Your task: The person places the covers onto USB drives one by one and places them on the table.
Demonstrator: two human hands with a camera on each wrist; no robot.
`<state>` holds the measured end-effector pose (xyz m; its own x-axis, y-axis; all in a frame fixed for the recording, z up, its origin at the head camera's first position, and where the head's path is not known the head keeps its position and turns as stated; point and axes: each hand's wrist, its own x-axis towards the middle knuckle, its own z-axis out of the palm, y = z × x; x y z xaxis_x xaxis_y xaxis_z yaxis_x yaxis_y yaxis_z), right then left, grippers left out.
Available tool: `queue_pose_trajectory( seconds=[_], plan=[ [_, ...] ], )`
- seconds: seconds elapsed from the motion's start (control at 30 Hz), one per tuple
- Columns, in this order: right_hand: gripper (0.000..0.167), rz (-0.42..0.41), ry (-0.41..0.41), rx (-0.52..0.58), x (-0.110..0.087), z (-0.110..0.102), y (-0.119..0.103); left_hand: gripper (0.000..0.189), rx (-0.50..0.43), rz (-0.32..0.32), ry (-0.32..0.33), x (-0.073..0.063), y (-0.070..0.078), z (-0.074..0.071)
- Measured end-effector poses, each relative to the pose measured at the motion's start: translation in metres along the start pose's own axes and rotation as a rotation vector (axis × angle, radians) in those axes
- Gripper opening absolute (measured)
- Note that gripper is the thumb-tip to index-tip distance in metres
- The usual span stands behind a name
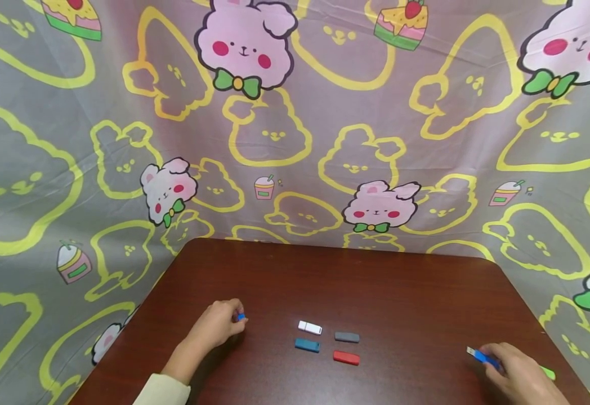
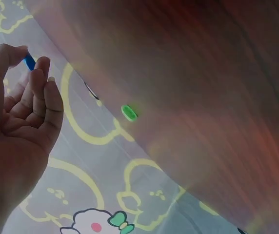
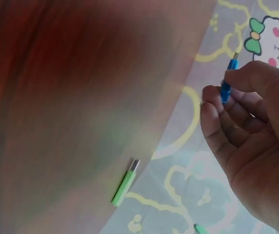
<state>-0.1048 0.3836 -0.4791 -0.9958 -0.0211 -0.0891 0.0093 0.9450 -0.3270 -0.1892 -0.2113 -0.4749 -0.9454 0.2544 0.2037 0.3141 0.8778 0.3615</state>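
My left hand (image 1: 218, 323) pinches a small blue USB stick cap (image 2: 29, 61) between thumb and fingertip, over the left side of the table. At the right, my right hand (image 1: 520, 374) grips a blue USB stick (image 1: 486, 359) with its metal plug bare and pointing away from the palm. Partly behind that hand lies a green USB stick (image 3: 125, 187), its metal plug also uncovered. A small green cap (image 2: 129, 112) lies by the table edge in the left wrist view; the head view does not show it.
Between the hands lie a white USB stick (image 1: 310, 327), a teal one (image 1: 307, 345), a grey one (image 1: 347, 337) and a red one (image 1: 346, 358). They rest on a dark brown table (image 1: 401, 292). Patterned cloth (image 1: 295, 185) hangs around its back and sides.
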Motion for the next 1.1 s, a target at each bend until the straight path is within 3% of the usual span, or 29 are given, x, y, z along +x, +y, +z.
queue_pose_trajectory(
  seconds=[0.13,0.47,0.73,0.97,1.1],
  plan=[
    [0.027,0.010,0.006,0.039,-0.001,-0.002,-0.017,0.016,-0.023,0.065,0.023,0.002,0.010,0.005],
    [0.019,-0.137,0.177,0.062,-0.005,0.006,-0.049,0.013,-0.045,0.221,0.027,0.005,0.027,0.012],
    [0.020,-0.255,0.273,0.112,-0.006,0.013,-0.070,0.013,-0.112,0.247,-0.033,0.008,0.045,0.014],
    [0.028,-0.422,0.412,0.132,0.000,0.021,-0.088,0.013,-0.185,0.269,-0.097,0.011,0.060,0.020],
    [0.028,-0.445,0.401,0.156,0.003,0.024,-0.103,0.012,-0.233,0.276,-0.126,0.012,0.071,0.025]
  ],
)
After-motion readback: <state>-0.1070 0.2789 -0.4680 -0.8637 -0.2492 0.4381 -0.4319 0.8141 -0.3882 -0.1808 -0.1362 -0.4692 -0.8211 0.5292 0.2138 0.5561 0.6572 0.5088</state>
